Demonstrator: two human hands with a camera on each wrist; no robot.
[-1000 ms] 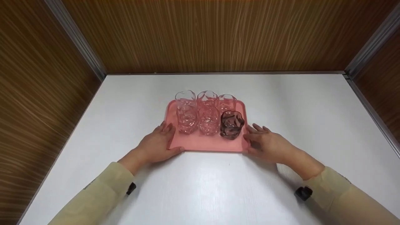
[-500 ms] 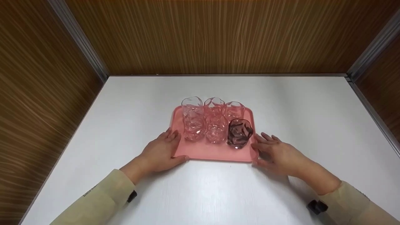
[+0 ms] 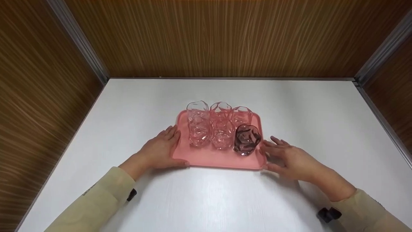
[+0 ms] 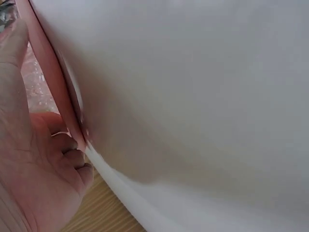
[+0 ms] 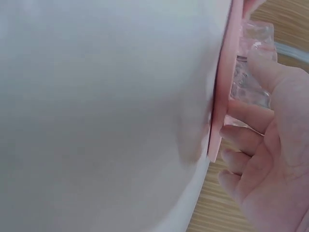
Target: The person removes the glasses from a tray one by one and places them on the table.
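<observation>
Since 1.0 s ago the pink tray (image 3: pixel 219 159) sits lower and a bit rightward in the head view, both hands shifted with it, right hand slightly off its edge. Tray lies flat on the white table (image 3: pixel 206 199), near the table's middle. Left hand (image 3: pixel 159 151) is against the tray's left edge, fingers fairly straight along the rim, thumb at the tray's near-left corner; left wrist view shows the left hand (image 4: pixel 34 159) with fingers loosely bent against the rim (image 4: pixel 53 82), not clamped round it. Right hand (image 3: pixel 289 158) lies just beside the tray's right edge, fingers spread and relaxed, fingertips at or nearly at the rim; right wrist view shows fingertips (image 5: pixel 231 133) touching the tray edge (image 5: pixel 222 96). On the tray: 5 clear ribbed glasses (image 3: pixel 198 127) in the far and middle part, 1 dark purple glass (image 3: pixel 246 139) at the tray's right side, near the right hand. Wood-grain walls (image 3: pixel 206 35) stand behind the table.
</observation>
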